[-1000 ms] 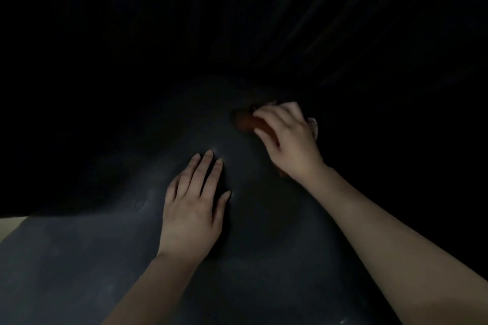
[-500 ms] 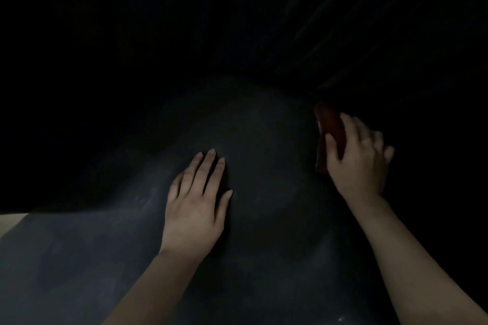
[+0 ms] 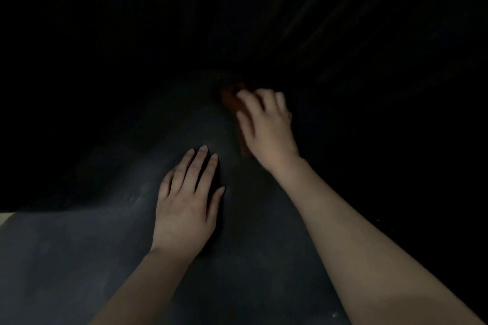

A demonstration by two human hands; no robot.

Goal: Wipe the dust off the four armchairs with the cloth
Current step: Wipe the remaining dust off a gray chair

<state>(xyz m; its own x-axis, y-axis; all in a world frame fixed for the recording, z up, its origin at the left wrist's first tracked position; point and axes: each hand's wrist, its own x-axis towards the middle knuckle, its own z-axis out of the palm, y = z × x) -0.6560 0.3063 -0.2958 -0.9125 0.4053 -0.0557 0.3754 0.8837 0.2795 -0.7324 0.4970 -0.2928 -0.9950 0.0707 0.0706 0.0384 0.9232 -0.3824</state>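
Dimly, dusty armchair (image 3: 79,258) in blackness; left fingers (image 3: 196,166) flat, right fingers (image 3: 264,99) round cloth (image 3: 229,100).

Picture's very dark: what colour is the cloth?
Reddish-brown; the cloth shows dimly under the right hand, head view.

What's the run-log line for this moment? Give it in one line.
left hand flat on armchair | right hand grips cloth on armchair, blurred | phase: wiping | light: very dim

Reddish-brown cloth (image 3: 230,100), bunched and blurred, on dark grey armchair (image 3: 79,258), surface dust-speckled
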